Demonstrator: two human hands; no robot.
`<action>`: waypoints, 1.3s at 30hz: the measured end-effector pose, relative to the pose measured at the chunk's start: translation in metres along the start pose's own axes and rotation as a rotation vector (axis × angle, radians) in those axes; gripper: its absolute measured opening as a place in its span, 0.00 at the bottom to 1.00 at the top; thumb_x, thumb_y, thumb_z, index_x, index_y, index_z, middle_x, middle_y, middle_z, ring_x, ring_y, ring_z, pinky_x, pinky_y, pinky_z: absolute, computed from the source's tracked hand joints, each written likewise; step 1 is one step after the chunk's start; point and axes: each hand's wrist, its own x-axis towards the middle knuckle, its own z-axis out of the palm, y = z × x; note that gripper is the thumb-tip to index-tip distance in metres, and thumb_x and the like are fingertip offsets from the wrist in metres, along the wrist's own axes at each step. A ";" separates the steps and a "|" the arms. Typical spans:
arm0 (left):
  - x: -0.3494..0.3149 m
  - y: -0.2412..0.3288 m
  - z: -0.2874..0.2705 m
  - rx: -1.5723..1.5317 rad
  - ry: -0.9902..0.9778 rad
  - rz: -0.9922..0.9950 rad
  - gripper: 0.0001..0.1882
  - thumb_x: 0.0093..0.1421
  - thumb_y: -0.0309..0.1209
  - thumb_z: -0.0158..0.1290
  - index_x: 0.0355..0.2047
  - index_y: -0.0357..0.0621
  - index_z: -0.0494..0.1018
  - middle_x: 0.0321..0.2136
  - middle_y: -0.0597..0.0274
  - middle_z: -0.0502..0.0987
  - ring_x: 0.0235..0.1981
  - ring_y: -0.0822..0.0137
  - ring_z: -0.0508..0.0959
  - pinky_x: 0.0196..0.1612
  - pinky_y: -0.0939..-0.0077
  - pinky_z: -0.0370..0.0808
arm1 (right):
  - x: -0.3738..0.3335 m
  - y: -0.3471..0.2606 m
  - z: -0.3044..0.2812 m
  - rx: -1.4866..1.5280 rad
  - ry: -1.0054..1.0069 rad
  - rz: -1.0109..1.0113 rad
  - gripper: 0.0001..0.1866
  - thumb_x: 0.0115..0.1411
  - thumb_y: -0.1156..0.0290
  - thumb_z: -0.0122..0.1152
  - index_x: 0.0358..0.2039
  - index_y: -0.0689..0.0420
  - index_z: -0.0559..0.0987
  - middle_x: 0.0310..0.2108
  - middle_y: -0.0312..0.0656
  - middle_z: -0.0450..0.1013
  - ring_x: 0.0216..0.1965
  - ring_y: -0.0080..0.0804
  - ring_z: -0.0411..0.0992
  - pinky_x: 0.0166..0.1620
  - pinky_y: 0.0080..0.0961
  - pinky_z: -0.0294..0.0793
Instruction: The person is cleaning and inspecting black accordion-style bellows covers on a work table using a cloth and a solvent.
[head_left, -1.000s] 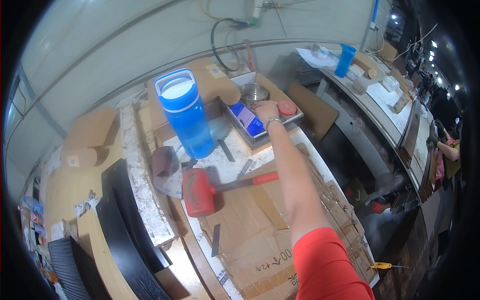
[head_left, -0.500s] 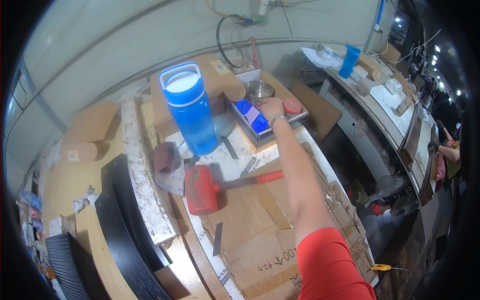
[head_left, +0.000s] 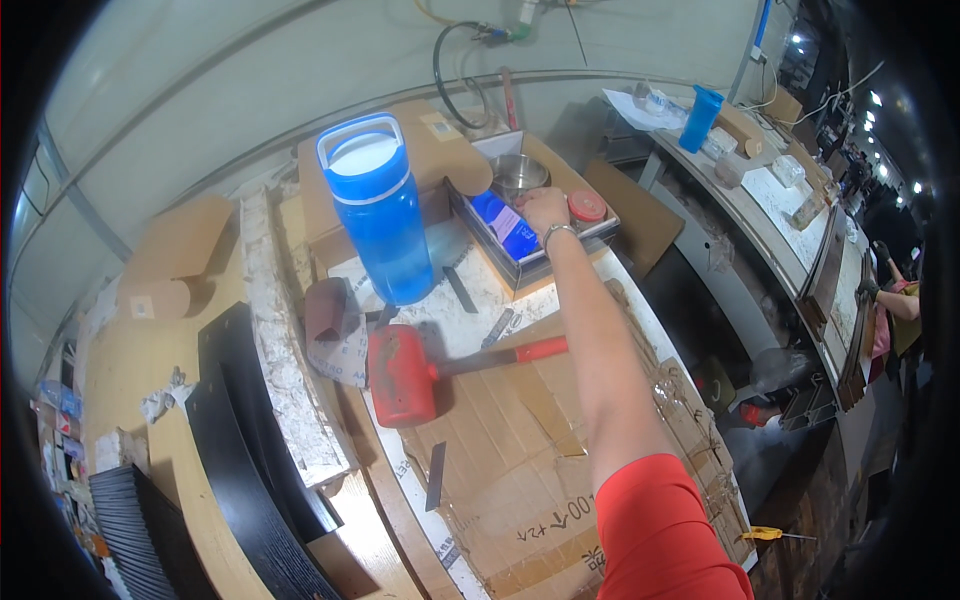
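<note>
My right hand (head_left: 545, 208) reaches into a small open cardboard box (head_left: 525, 268) at the back of the bench. Its fingers are curled down and closed, and their tips are hidden, so what they hold does not show. Close beside it in the box are a round metal bowl (head_left: 519, 172), a blue packet (head_left: 503, 224) and a tub with a red lid (head_left: 587, 206). A tall blue water bottle (head_left: 385, 225) stands to the left of the box. My left hand is out of view.
A red-headed mallet (head_left: 402, 378) lies on flattened cardboard (head_left: 500, 450) below my forearm. Curved black panels (head_left: 235, 440) lie at the left. Yellow-handled screwdriver (head_left: 762, 534) sits by the right edge. Another person's gloved hand (head_left: 868, 288) works at the far-right bench (head_left: 760, 200).
My right hand stays inside the box, its fingers still curled. It has shifted only very slightly; the mallet and the bottle stay in place.
</note>
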 end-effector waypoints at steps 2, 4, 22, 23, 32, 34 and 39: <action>-0.001 -0.001 0.001 -0.002 0.003 0.000 0.16 0.53 0.22 0.50 0.43 0.35 0.67 0.44 0.44 0.67 0.43 0.47 0.68 0.47 0.49 0.65 | 0.000 -0.001 0.001 0.002 -0.005 -0.016 0.14 0.49 0.84 0.51 0.31 0.65 0.85 0.29 0.48 0.81 0.33 0.32 0.79 0.38 0.25 0.76; -0.001 -0.001 0.001 -0.004 0.006 0.000 0.16 0.53 0.22 0.49 0.43 0.35 0.67 0.44 0.44 0.67 0.43 0.47 0.68 0.47 0.49 0.65 | -0.001 -0.002 0.000 -0.021 -0.015 -0.004 0.14 0.49 0.84 0.51 0.31 0.66 0.85 0.30 0.48 0.81 0.32 0.32 0.79 0.38 0.25 0.76; -0.003 -0.003 -0.001 0.001 0.010 0.006 0.18 0.50 0.21 0.49 0.44 0.35 0.67 0.45 0.44 0.66 0.42 0.47 0.67 0.46 0.49 0.64 | 0.003 0.012 0.013 -0.082 0.051 -0.043 0.12 0.52 0.81 0.52 0.27 0.63 0.85 0.29 0.48 0.81 0.35 0.35 0.80 0.40 0.27 0.76; -0.002 -0.003 0.000 -0.011 0.010 0.011 0.18 0.51 0.22 0.49 0.44 0.36 0.67 0.45 0.44 0.66 0.42 0.47 0.67 0.46 0.49 0.64 | 0.014 0.025 0.012 -0.090 0.058 -0.046 0.12 0.52 0.81 0.52 0.27 0.63 0.85 0.29 0.48 0.81 0.35 0.35 0.80 0.40 0.27 0.76; 0.003 -0.001 -0.004 -0.020 0.025 0.012 0.18 0.51 0.23 0.49 0.45 0.36 0.67 0.45 0.45 0.66 0.42 0.47 0.67 0.45 0.50 0.64 | 0.006 0.020 0.001 0.091 0.063 -0.206 0.09 0.51 0.74 0.55 0.24 0.61 0.84 0.29 0.56 0.78 0.36 0.51 0.78 0.43 0.38 0.75; 0.004 -0.001 -0.004 -0.013 0.038 0.023 0.18 0.52 0.23 0.49 0.45 0.37 0.66 0.45 0.45 0.66 0.41 0.47 0.67 0.45 0.50 0.64 | -0.011 0.003 -0.007 0.149 0.287 -0.182 0.09 0.49 0.79 0.53 0.25 0.64 0.83 0.27 0.54 0.78 0.33 0.47 0.78 0.41 0.35 0.75; 0.007 -0.001 -0.007 -0.040 0.009 0.015 0.18 0.52 0.24 0.50 0.46 0.38 0.66 0.45 0.45 0.66 0.42 0.47 0.66 0.46 0.49 0.64 | -0.051 -0.035 -0.027 0.187 0.416 -0.265 0.10 0.49 0.85 0.52 0.29 0.66 0.81 0.24 0.50 0.78 0.31 0.39 0.79 0.38 0.29 0.75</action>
